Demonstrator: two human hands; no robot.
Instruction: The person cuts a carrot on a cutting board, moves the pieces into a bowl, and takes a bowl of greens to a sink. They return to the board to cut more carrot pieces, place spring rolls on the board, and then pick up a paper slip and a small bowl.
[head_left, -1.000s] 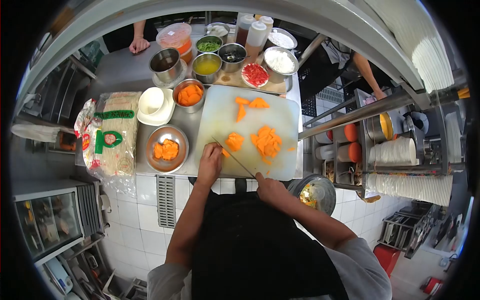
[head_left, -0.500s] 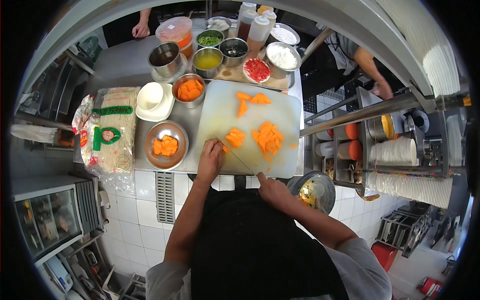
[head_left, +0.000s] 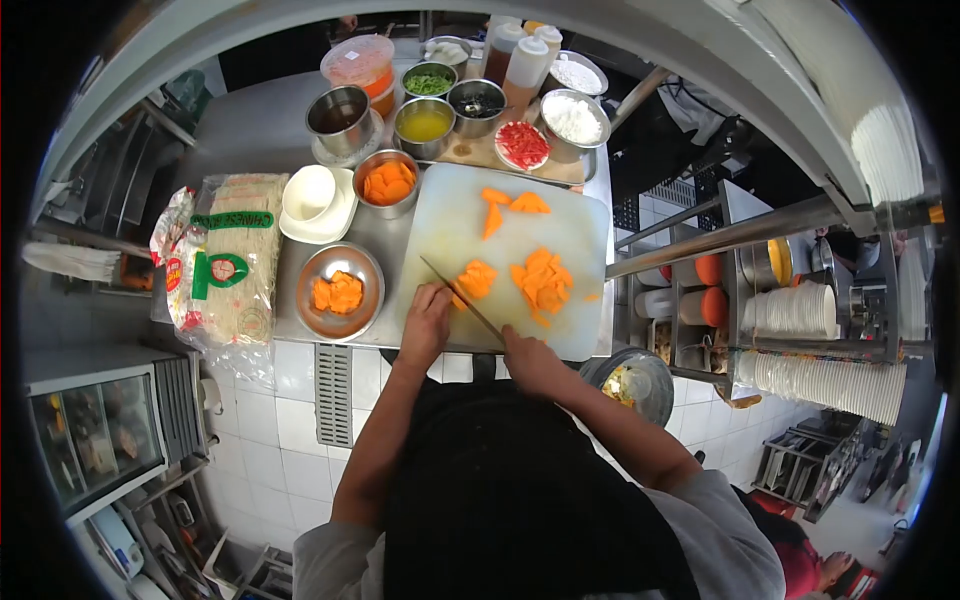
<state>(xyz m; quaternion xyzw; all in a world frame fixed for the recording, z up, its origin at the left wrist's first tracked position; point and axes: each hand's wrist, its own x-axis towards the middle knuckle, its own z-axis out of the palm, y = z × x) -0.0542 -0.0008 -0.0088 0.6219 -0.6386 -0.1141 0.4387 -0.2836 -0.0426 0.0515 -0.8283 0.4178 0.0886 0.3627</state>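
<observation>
My right hand [head_left: 532,360] grips the handle of a knife [head_left: 470,309] at the near edge of the white cutting board [head_left: 430,215]. Its blade slants up and left across the board. Just left of the blade, my left hand [head_left: 429,314] has its fingers curled down on a carrot piece [head_left: 458,301], mostly hidden by the fingers and blade. Sliced carrot [head_left: 476,279] lies right of the blade, with a larger pile of carrot slices [head_left: 541,284] farther right. Several bigger carrot pieces [head_left: 528,203] rest toward the board's far side.
Left of the board stand a metal bowl [head_left: 370,259] of carrot pieces, a pot [head_left: 374,204] of carrot slices, white dishes [head_left: 335,222] and a noodle bag [head_left: 238,265]. Ingredient containers and squeeze bottles [head_left: 523,72] line the back. A bin [head_left: 655,385] sits below right.
The knife has moved up and left, its tip reaching farther past my left fingers. Two people's arms have left the back; a person in red now shows at lower right.
</observation>
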